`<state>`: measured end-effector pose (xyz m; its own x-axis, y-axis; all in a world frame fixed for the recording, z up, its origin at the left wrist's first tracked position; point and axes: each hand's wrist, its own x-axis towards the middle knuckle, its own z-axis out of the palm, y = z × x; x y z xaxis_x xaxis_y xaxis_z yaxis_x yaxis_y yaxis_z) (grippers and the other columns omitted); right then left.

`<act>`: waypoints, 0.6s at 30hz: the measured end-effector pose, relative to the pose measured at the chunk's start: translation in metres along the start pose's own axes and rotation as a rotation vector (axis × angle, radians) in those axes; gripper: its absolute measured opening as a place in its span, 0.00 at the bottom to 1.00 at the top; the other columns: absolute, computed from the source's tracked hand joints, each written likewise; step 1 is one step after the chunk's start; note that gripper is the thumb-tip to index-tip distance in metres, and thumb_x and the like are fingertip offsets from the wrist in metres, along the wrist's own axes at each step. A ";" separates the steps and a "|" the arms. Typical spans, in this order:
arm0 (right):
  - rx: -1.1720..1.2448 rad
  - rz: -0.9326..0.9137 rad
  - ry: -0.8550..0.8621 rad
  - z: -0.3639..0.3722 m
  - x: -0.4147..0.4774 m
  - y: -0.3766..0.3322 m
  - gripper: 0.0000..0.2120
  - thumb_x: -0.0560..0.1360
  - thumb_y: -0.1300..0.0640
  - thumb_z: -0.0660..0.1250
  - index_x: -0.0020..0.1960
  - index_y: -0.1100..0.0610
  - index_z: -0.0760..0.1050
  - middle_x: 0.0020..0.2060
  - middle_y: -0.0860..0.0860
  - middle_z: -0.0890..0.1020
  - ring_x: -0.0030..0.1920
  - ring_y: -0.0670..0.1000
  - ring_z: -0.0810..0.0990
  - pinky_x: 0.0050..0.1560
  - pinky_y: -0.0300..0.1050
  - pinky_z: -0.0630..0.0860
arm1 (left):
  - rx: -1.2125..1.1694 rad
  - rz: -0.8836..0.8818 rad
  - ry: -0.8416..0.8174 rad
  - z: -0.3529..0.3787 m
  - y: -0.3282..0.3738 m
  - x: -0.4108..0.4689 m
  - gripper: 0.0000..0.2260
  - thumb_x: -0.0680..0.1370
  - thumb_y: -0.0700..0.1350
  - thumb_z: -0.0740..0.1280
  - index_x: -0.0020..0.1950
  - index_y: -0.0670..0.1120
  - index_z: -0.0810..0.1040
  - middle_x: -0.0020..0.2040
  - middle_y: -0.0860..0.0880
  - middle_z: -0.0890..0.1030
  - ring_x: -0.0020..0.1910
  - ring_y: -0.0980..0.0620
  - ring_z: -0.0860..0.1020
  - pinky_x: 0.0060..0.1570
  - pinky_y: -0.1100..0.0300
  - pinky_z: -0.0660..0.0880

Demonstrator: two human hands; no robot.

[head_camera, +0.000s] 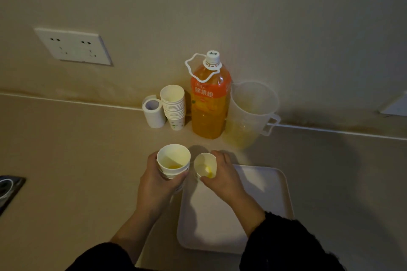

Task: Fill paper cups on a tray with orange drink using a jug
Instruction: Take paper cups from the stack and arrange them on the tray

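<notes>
two hands raised over tray (273, 185) | left hand (158, 182) grips cup stack (174, 161) | right hand (224, 174) grips tilted cup (204, 165)

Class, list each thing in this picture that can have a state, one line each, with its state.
Bottle: upright, capped, mostly full.
Jug: upright, a little orange drink at the bottom.
Stack of cups: nested, upright.
Left cup: upright, gripped by left hand, little drink inside.
Right cup: tilted, gripped by right hand, little drink inside.
Tray: flat on the counter.
</notes>
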<state>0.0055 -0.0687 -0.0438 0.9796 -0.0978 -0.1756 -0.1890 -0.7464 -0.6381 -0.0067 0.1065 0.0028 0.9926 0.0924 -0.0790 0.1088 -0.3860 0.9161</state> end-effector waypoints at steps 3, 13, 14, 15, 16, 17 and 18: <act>0.017 0.003 -0.019 0.004 0.006 -0.004 0.37 0.66 0.51 0.75 0.70 0.53 0.62 0.66 0.52 0.67 0.64 0.54 0.70 0.59 0.45 0.70 | -0.005 -0.016 0.010 -0.004 -0.003 0.003 0.33 0.58 0.60 0.75 0.60 0.56 0.68 0.49 0.64 0.76 0.45 0.72 0.75 0.39 0.70 0.70; 0.064 0.067 -0.071 0.004 0.010 -0.003 0.44 0.63 0.49 0.78 0.72 0.53 0.59 0.69 0.52 0.66 0.67 0.53 0.69 0.61 0.45 0.69 | -0.024 -0.022 -0.005 -0.005 0.000 0.009 0.36 0.55 0.65 0.72 0.60 0.56 0.68 0.50 0.62 0.77 0.49 0.64 0.76 0.42 0.66 0.73; 0.086 0.076 -0.084 0.003 0.008 -0.002 0.45 0.63 0.48 0.78 0.73 0.52 0.58 0.70 0.52 0.65 0.67 0.53 0.68 0.62 0.45 0.69 | -0.023 -0.022 -0.011 -0.005 0.000 0.009 0.36 0.55 0.65 0.72 0.60 0.56 0.68 0.51 0.62 0.77 0.49 0.64 0.76 0.42 0.66 0.73; 0.102 0.081 -0.089 0.001 0.007 -0.002 0.45 0.63 0.47 0.77 0.73 0.52 0.57 0.70 0.52 0.64 0.68 0.53 0.67 0.63 0.45 0.68 | -0.020 -0.019 -0.014 -0.005 0.000 0.009 0.36 0.56 0.64 0.73 0.60 0.56 0.68 0.51 0.62 0.77 0.49 0.64 0.76 0.42 0.66 0.73; 0.113 0.082 -0.080 -0.002 0.005 -0.003 0.44 0.66 0.47 0.76 0.74 0.53 0.56 0.71 0.52 0.63 0.70 0.53 0.66 0.64 0.45 0.67 | -0.015 -0.016 -0.016 -0.005 0.001 0.009 0.35 0.56 0.63 0.74 0.60 0.56 0.67 0.50 0.62 0.77 0.50 0.64 0.76 0.42 0.66 0.73; 0.119 0.073 -0.048 -0.006 0.003 -0.005 0.42 0.69 0.46 0.74 0.74 0.54 0.56 0.72 0.52 0.62 0.71 0.53 0.64 0.66 0.45 0.65 | -0.009 -0.011 -0.016 -0.005 0.002 0.009 0.35 0.56 0.63 0.74 0.60 0.57 0.67 0.50 0.63 0.76 0.49 0.64 0.76 0.43 0.65 0.73; 0.131 0.057 0.001 -0.010 0.001 -0.008 0.38 0.71 0.46 0.71 0.74 0.54 0.56 0.72 0.52 0.62 0.71 0.53 0.63 0.66 0.45 0.64 | -0.007 -0.004 -0.017 -0.005 0.003 0.009 0.36 0.56 0.64 0.73 0.60 0.57 0.67 0.50 0.64 0.76 0.49 0.64 0.76 0.43 0.64 0.74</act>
<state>0.0087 -0.0699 -0.0316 0.9670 -0.1386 -0.2138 -0.2518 -0.6472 -0.7196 0.0020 0.1104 0.0069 0.9930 0.0779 -0.0891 0.1122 -0.3792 0.9185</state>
